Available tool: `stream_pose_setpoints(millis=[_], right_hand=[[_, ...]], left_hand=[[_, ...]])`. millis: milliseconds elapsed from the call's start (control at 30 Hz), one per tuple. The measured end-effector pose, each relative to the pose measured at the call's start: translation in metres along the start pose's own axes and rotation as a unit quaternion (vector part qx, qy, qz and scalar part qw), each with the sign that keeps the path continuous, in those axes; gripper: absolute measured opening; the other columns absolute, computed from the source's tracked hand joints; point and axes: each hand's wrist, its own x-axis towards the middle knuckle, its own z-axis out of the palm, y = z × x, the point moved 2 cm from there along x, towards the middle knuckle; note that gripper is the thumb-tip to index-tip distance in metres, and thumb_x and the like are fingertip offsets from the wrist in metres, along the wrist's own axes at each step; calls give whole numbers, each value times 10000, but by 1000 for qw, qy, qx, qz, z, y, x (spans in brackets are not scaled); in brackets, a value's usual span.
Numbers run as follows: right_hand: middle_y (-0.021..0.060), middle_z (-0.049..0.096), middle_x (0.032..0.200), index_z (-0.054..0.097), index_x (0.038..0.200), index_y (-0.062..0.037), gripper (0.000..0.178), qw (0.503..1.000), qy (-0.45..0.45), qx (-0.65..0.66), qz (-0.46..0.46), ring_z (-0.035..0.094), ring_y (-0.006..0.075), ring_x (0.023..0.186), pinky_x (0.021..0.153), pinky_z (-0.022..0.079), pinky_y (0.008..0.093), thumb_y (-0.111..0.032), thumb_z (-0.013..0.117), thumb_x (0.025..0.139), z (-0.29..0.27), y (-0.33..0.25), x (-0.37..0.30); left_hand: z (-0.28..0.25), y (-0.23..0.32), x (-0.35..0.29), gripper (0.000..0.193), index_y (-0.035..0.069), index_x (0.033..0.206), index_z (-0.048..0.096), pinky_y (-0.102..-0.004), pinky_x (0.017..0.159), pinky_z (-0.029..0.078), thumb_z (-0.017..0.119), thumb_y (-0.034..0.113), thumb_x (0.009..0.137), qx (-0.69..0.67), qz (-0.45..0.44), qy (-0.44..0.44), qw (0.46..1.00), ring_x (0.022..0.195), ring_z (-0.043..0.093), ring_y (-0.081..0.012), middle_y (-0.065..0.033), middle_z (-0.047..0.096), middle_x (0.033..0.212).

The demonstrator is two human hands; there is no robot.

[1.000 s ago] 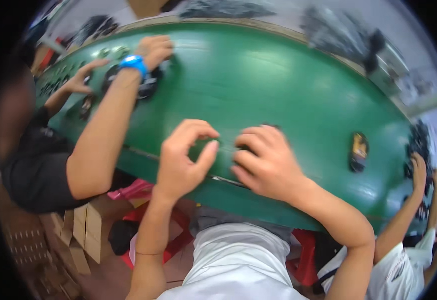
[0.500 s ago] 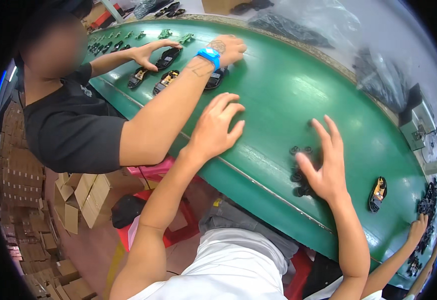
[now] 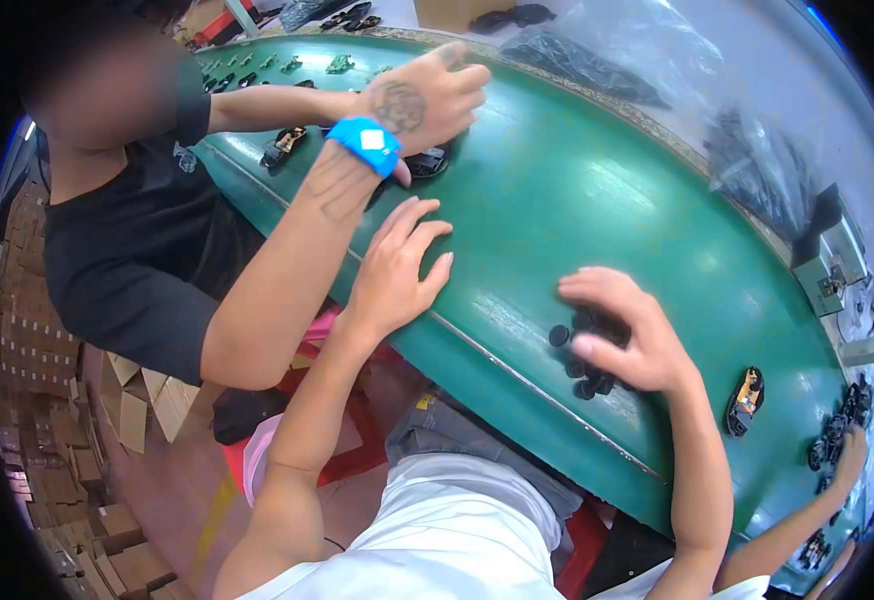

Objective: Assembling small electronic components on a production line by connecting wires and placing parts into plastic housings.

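My left hand [image 3: 393,278] rests near the front edge of the green work surface [image 3: 517,250], fingers spread and holding nothing. My right hand [image 3: 639,335] curves over several small black round parts [image 3: 559,336], thumb and fingers apart. It partly covers them; whether a fingertip touches one I cannot tell. To the right of that hand lies an oblong black housing with a yellowish inside [image 3: 745,402]. Beyond my left hand, a co-worker's hand [image 3: 432,95] with a blue wristband hovers by a black housing [image 3: 427,163].
Another black housing [image 3: 283,147] lies by the co-worker, with green parts [image 3: 340,64] in a row behind. Clear plastic bags [image 3: 757,160] and a grey box [image 3: 825,250] line the far edge. At the right, another person's hand [image 3: 850,460] is at a pile of black parts [image 3: 837,425].
My right hand has moved left and closer in over the round parts. My left hand has drawn back slightly left. The co-worker's wristbanded arm has shifted left and now hides their other hand.
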Motion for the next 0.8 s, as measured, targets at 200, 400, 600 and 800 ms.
stream_pose_setpoints(millis=[200, 400, 600, 800], right_hand=[[160, 551, 1427, 603, 1391, -104, 760, 988, -7, -157, -5, 488, 408, 1355, 1144, 403, 526, -452, 848, 761, 20, -30, -21], [135, 588, 1361, 715, 1181, -125, 412, 967, 51, -250, -16, 516, 384, 1331, 1086, 446, 521, -250, 814, 801, 35, -31, -22], [138, 617, 1328, 741, 1069, -108, 310, 974, 79, -213, 22, 557, 396, 1288, 1057, 482, 504, -162, 822, 775, 25, -26, -28], [155, 608, 1342, 738, 1015, -80, 267, 970, 104, -213, 48, 542, 411, 1308, 1078, 471, 506, -133, 818, 766, 15, -22, -42]], left_hand=[[-9, -3, -16, 285, 18, 1133, 692, -468, 1110, 436, 715, 88, 858, 7, -25, 48, 998, 1312, 554, -389, -172, 617, 1351], [-23, -46, -6, 530, -3, 1371, 577, -474, 1136, 405, 715, 193, 898, 221, -96, 102, 965, 1329, 512, -412, -224, 536, 1440], [-14, -12, -10, 560, -1, 1369, 594, -488, 1116, 403, 744, 230, 882, 160, -100, 45, 981, 1310, 524, -386, -203, 555, 1408], [2, 42, -11, 421, 6, 1190, 685, -464, 1022, 441, 780, 189, 823, 112, -13, -1, 994, 1207, 567, -345, -145, 609, 1251]])
